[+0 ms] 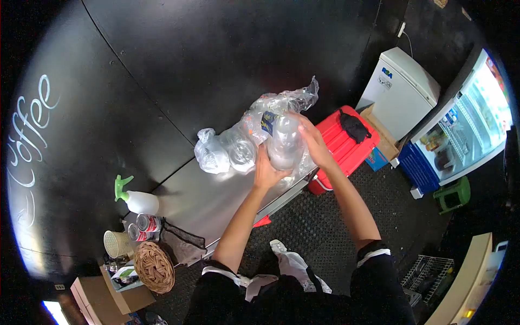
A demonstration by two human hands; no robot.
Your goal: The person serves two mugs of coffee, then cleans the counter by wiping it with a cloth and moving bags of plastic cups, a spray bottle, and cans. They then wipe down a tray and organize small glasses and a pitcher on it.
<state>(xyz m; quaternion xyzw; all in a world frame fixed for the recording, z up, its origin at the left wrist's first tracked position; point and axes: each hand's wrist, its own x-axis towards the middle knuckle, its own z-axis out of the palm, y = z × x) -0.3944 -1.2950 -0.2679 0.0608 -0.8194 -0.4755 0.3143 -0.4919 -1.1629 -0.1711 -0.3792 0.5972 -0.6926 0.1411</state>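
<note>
A black wall (216,65) backs a steel counter (206,200). On the floor off the counter's right end stand a lit display fridge (466,124), a white chest freezer (403,89) and a red cooler box (346,149) with a dark cloth (353,127) on its lid. Crumpled clear plastic bags (227,149) lie at the counter's far right corner. Just beside them, at the right edge, a stack of clear plastic cups (284,143) is held upright between both hands: the left hand (265,172) is clasped round its base, the right hand (315,143) pressed along its side. Toward the left end are a spray bottle (140,201), two tins (145,226) and a woven mat (155,266).
</note>
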